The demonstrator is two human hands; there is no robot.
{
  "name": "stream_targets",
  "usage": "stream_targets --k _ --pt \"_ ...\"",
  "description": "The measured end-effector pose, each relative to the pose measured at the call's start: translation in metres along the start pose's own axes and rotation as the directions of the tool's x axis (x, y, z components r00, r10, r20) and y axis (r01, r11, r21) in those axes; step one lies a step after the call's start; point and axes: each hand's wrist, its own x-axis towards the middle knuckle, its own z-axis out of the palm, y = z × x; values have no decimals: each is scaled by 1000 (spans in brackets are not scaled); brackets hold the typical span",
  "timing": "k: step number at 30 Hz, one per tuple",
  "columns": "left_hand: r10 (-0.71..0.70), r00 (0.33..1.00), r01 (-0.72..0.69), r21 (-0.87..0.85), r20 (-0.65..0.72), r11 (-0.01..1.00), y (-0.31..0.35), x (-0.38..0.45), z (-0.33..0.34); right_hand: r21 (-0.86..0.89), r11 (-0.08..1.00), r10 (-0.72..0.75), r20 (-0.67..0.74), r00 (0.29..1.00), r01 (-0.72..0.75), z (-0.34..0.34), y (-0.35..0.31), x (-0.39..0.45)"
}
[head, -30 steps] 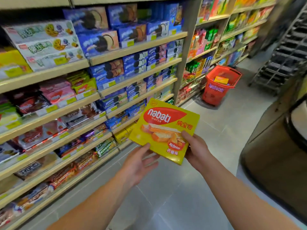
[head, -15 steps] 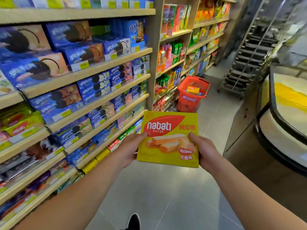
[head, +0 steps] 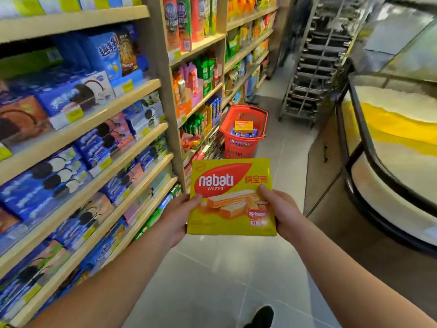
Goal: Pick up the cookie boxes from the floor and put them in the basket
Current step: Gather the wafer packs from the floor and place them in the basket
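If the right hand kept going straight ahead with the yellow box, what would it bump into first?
Probably the red basket standing on the floor ahead. The right hand and left hand hold the wafer box pointed toward it, and the aisle between looks free, though depth is hard to judge.

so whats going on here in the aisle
A person holds a yellow Nabati wafer box flat in front of them, left hand gripping one edge and right hand the other. The red basket stands on the floor ahead beside the shelves, with boxes already inside.
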Motion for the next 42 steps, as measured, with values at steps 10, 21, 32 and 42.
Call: stream_targets --k 10,21,32,42 --pt "-32 999 34 41 -42 999 22 151 135 -39 999 36 -24 999 -37 -107 -74 175" --pt "-132 989 136 62 -71 989 50 305 231 -171 978 122 9 992 -119 -180 -147 345" --pt "-240 966 221 175 98 959 113 517 304 -251 944 189 -117 975 -213 -210 -235 538" --pt "-280 954 250 237 103 939 162 661 380 -269 931 204 -175 963 -246 -257 -296 685"
